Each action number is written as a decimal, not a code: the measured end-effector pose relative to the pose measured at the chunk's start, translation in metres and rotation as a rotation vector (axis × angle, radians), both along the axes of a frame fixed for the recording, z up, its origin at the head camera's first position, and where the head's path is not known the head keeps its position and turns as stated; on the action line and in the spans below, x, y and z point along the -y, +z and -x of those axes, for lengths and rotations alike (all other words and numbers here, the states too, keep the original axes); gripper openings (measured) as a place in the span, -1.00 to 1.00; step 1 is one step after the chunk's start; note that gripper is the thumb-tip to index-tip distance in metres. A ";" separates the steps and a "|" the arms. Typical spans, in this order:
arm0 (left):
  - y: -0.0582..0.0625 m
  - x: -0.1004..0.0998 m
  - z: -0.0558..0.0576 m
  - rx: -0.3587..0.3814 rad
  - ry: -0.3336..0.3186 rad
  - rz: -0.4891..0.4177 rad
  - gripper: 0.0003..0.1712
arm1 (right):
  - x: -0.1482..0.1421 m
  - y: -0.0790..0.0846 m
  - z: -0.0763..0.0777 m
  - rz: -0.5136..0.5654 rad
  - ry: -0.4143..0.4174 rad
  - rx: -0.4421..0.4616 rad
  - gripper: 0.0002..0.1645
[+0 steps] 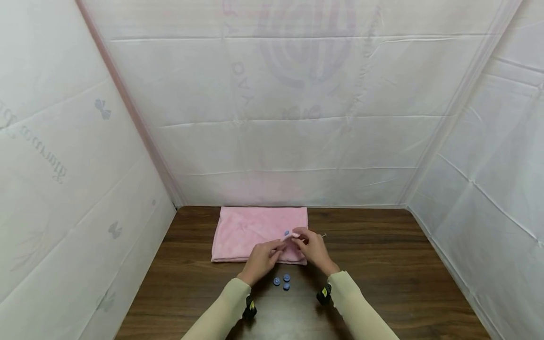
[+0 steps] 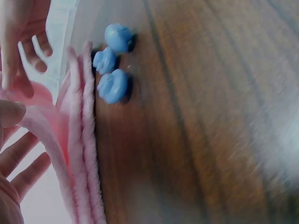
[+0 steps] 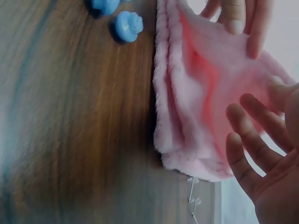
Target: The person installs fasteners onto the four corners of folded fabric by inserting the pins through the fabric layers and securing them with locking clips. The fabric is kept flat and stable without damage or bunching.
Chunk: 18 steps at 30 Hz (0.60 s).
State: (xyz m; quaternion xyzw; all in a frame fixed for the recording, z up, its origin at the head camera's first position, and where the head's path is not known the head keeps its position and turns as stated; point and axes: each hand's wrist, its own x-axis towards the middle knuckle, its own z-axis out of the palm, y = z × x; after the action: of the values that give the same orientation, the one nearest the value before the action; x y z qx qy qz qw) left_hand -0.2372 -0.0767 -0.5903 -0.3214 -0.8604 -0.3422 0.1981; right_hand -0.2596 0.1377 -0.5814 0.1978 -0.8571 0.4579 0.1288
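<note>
A folded pink plush cloth [image 1: 250,231] lies at the back of the table. My left hand [image 1: 260,259] pinches a raised layer of it near the front right corner. Just right of that, my right hand [image 1: 314,249] pinches the same layer between thumb and forefinger, its other fingers loosely spread. A small blue knob-like piece [image 1: 286,233] shows at the lifted fold; how it sits there I cannot tell. In the left wrist view the upper cloth layer [image 2: 44,128] stands lifted away from the layers beneath.
Three blue mushroom-shaped pieces [image 1: 286,277] sit on the dark wooden table [image 1: 382,283] in front of the cloth. By its right edge lie thin metal pins with clear heads [image 3: 191,191]. White sheet walls [image 1: 297,141] enclose the back and sides.
</note>
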 end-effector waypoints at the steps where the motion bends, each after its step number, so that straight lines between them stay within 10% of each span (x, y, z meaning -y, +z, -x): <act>1: 0.000 0.001 0.002 -0.015 0.007 -0.022 -0.72 | -0.002 -0.001 -0.001 0.011 -0.003 0.003 -0.63; 18: 0.035 0.041 0.046 0.057 0.211 -0.182 -0.54 | -0.039 -0.013 -0.018 0.012 -0.098 0.052 -0.65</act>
State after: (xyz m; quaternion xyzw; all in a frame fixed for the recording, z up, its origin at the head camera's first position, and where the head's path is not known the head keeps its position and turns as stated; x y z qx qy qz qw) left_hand -0.2837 -0.1177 -0.5549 -0.2001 -0.8602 -0.4050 0.2365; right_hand -0.2413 0.1764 -0.5947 0.1427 -0.8660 0.4613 0.1298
